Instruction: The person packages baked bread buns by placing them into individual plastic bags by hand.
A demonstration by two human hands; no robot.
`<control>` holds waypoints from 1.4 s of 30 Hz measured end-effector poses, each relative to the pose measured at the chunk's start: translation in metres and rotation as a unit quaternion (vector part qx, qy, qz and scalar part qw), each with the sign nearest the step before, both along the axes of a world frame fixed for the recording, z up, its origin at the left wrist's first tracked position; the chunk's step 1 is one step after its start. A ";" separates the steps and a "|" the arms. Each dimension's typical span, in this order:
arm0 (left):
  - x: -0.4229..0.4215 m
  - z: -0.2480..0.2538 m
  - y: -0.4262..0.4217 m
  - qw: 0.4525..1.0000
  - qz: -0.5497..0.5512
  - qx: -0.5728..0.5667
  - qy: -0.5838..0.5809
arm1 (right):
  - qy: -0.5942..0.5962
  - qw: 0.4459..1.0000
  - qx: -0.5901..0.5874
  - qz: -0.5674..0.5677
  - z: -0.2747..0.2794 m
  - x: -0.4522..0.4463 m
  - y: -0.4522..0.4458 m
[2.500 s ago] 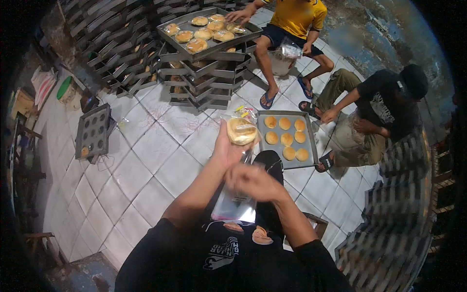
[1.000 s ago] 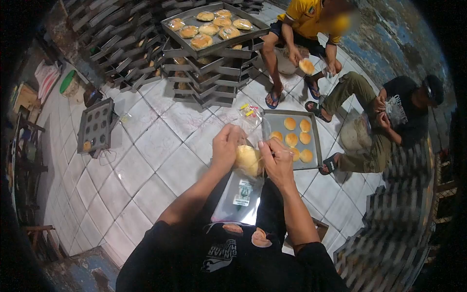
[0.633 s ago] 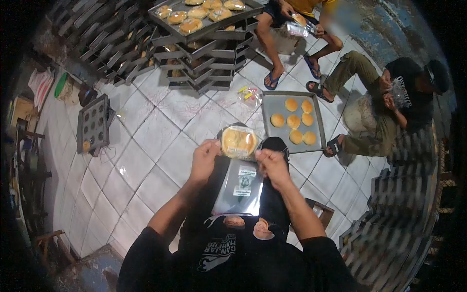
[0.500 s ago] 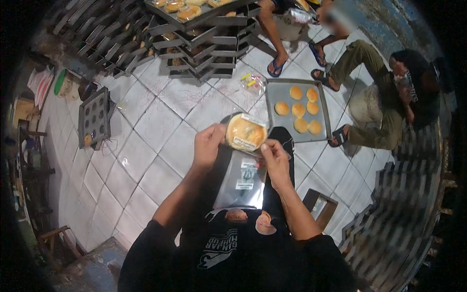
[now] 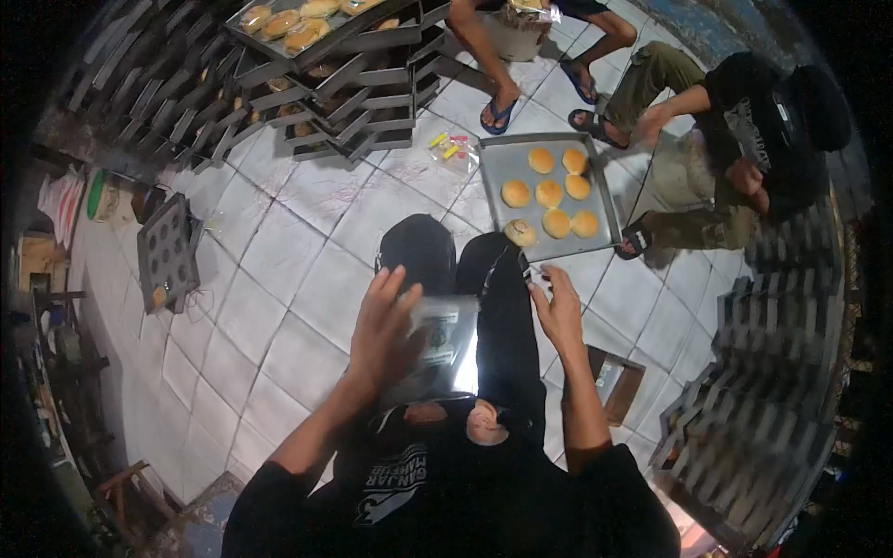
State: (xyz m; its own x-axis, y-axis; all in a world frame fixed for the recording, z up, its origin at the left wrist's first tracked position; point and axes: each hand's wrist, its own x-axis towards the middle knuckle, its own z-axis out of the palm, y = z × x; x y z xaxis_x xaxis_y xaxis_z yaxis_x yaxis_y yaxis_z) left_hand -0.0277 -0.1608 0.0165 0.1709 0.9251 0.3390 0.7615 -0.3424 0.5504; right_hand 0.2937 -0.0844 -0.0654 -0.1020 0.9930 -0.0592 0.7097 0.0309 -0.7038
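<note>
My left hand (image 5: 383,321), fingers apart, is over the left part of a stack of clear printed bags (image 5: 445,349) on my lap. My right hand (image 5: 558,302) has its fingers spread beside my right knee, just below the tray, and nothing shows in it. A grey metal tray (image 5: 603,200) on the floor holds several round golden buns (image 5: 549,193). At its lower left corner lies a bun with a printed mark (image 5: 521,232), seemingly wrapped.
Stacked trays (image 5: 372,116) with wrapped buns stand at the upper left. A co-worker in black (image 5: 763,139) sits at the right; another's legs (image 5: 493,56) show at the top. Near the tray lies a small plastic packet (image 5: 454,149). A muffin tray (image 5: 169,251) is at the left.
The wrapped bun has left my hands, and a marked bun now lies at the tray's lower left corner. My hands have moved apart and opened. The co-worker in black has reached one arm toward the tray.
</note>
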 end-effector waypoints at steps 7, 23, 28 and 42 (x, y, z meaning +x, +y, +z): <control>0.003 -0.007 -0.026 0.975 -0.108 0.175 0.082 | 0.058 0.966 0.134 0.212 0.123 -0.052 -0.053; 0.015 -0.014 0.104 0.798 0.213 -0.244 -0.508 | -0.122 0.843 -0.225 0.474 -0.315 0.174 0.006; 0.018 -0.027 0.101 0.839 0.237 -0.171 -0.458 | 0.130 0.931 -0.342 -0.014 -0.308 0.089 0.170; -0.001 -0.018 0.096 0.866 0.350 -0.145 -0.326 | 0.189 0.899 -0.271 -0.286 -0.436 0.013 0.337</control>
State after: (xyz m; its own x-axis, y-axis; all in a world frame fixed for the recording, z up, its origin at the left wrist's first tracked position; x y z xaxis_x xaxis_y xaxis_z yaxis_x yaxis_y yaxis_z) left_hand -0.0288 -0.0648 -0.0015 -0.6074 0.7865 -0.1112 0.2217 0.3023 0.9271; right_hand 0.3063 0.2522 -0.5015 0.3019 0.7246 -0.6195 0.2060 -0.6841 -0.6997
